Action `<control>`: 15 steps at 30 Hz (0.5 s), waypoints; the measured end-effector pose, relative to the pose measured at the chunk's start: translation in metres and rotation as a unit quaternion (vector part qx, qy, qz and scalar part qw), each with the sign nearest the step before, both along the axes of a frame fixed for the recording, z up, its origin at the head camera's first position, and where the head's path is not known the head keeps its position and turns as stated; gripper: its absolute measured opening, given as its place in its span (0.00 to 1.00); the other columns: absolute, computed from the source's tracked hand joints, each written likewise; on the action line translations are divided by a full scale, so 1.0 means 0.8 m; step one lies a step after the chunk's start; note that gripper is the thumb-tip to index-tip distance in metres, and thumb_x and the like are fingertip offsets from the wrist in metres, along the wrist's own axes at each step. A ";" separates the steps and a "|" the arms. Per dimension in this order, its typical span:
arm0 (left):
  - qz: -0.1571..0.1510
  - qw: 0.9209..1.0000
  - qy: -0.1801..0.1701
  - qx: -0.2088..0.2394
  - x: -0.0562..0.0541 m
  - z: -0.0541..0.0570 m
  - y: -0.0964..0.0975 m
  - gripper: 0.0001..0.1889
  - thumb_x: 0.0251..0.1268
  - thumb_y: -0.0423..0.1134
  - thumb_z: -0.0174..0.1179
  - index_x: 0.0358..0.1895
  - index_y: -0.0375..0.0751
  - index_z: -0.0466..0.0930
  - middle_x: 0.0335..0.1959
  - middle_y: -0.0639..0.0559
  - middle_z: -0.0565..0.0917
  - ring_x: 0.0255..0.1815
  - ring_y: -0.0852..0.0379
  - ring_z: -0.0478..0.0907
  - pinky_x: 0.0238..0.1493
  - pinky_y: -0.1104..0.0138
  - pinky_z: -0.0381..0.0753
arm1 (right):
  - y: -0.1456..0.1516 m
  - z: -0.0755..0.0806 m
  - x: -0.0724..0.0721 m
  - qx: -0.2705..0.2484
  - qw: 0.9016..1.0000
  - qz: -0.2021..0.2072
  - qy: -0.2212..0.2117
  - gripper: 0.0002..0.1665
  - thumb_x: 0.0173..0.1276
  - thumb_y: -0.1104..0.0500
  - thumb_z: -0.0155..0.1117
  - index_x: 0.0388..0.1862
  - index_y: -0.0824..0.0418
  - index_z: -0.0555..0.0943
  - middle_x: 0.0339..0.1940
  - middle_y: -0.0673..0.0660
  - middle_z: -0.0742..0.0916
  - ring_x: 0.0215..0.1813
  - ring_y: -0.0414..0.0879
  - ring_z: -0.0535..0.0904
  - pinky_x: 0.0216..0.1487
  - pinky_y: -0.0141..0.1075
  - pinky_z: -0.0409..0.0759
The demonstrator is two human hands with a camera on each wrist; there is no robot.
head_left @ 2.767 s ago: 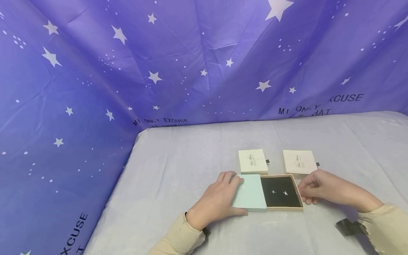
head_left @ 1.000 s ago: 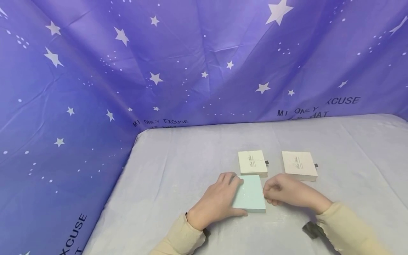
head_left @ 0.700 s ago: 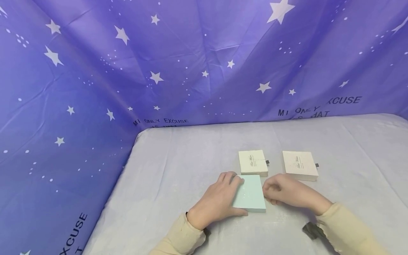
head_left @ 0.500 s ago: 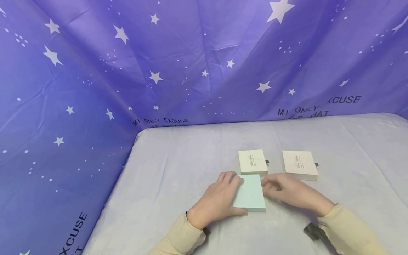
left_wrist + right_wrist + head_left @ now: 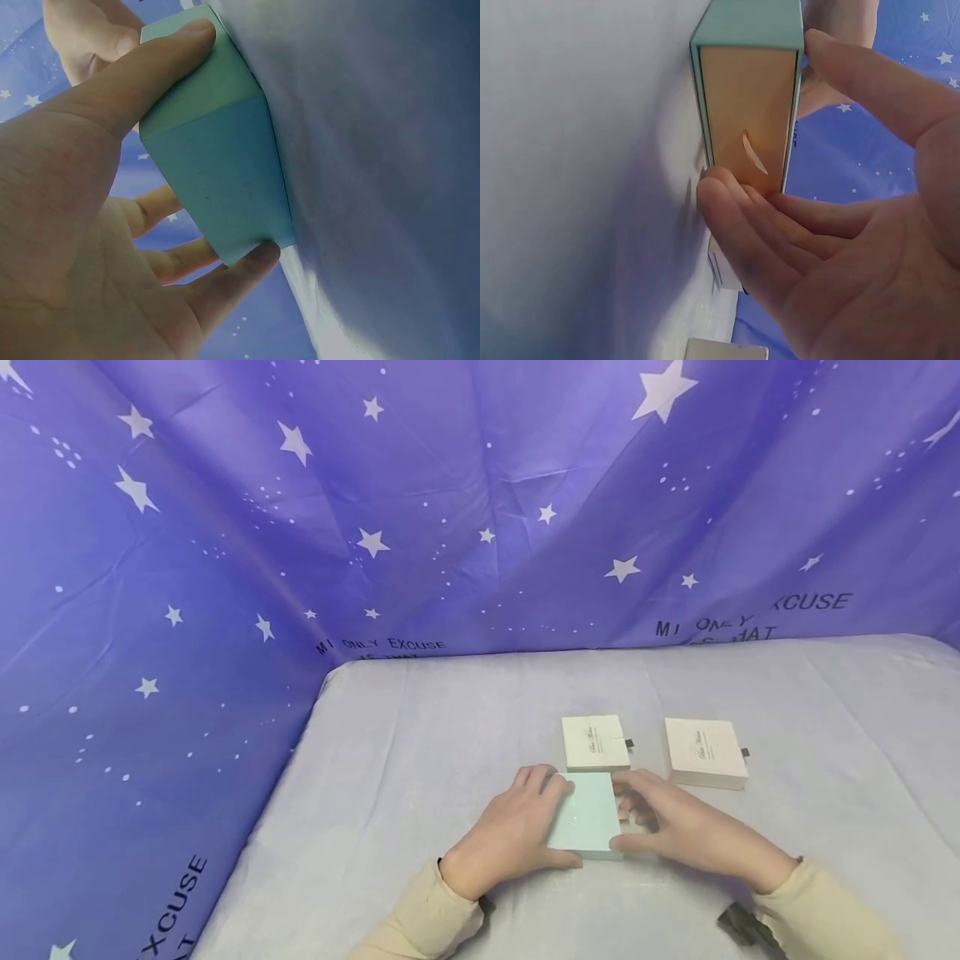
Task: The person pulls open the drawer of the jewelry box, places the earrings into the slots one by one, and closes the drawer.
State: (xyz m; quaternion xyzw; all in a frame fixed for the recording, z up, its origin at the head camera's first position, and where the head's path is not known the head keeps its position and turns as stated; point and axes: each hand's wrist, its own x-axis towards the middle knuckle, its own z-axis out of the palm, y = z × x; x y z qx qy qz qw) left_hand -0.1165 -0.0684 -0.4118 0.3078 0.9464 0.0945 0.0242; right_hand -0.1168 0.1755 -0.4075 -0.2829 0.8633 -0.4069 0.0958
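A mint-green drawer-style jewelry box (image 5: 592, 814) lies on the cloth with its drawer pushed in. My left hand (image 5: 510, 835) grips its left end, thumb on the near side and fingers on the far side; the left wrist view shows the thumb flat on the box wall (image 5: 217, 172). At the right end is my right hand (image 5: 682, 827), its thumb by the near top corner and its fingers curled at the far corner. The right wrist view shows the tan drawer front (image 5: 742, 90) inside the green sleeve, with a pale ribbon tab (image 5: 754, 154) sticking out.
A cream box (image 5: 595, 742) stands just behind the green one, and a pinkish-white box (image 5: 705, 752) farther right; both have small dark tabs. They rest on a grey-white cloth-covered table (image 5: 420, 735). A purple star-printed curtain (image 5: 450, 485) hangs along the back and left.
The drawer with two star-shaped studs on black padding has slid left into the green sleeve. My right hand followed it in, then spread its thumb to the near corner. My left hand stayed put.
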 end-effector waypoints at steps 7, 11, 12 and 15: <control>-0.005 1.000 0.006 0.002 0.002 0.002 0.002 0.43 0.47 0.64 0.72 0.63 0.45 0.69 0.62 0.48 0.71 0.65 0.51 0.68 0.50 0.66 0.82 | -0.006 -0.003 0.012 0.034 0.998 -0.032 0.033 0.52 0.54 0.40 0.76 0.69 0.67 0.67 0.57 0.58 0.80 0.54 0.50 0.80 0.57 0.50 0.80; -0.010 1.000 0.018 0.005 0.003 0.002 0.002 0.42 0.47 0.65 0.72 0.62 0.44 0.69 0.61 0.48 0.71 0.63 0.51 0.69 0.50 0.66 0.82 | -0.009 -0.005 0.016 0.032 0.998 -0.045 0.035 0.53 0.53 0.43 0.78 0.69 0.68 0.67 0.56 0.58 0.81 0.51 0.49 0.81 0.55 0.48 0.81; -0.011 1.000 0.022 0.005 0.003 0.002 0.001 0.42 0.47 0.65 0.72 0.61 0.44 0.69 0.61 0.48 0.71 0.63 0.51 0.69 0.50 0.66 0.82 | -0.009 -0.006 0.017 0.029 0.998 -0.046 0.034 0.53 0.53 0.43 0.78 0.70 0.68 0.66 0.56 0.59 0.81 0.50 0.48 0.82 0.54 0.47 0.82; -0.014 0.999 0.028 0.005 0.003 0.003 0.000 0.43 0.46 0.65 0.72 0.61 0.44 0.69 0.61 0.47 0.72 0.63 0.51 0.70 0.50 0.66 0.82 | -0.012 -0.006 0.019 0.027 0.998 -0.054 0.031 0.53 0.53 0.46 0.78 0.70 0.70 0.66 0.56 0.60 0.81 0.50 0.48 0.82 0.54 0.47 0.82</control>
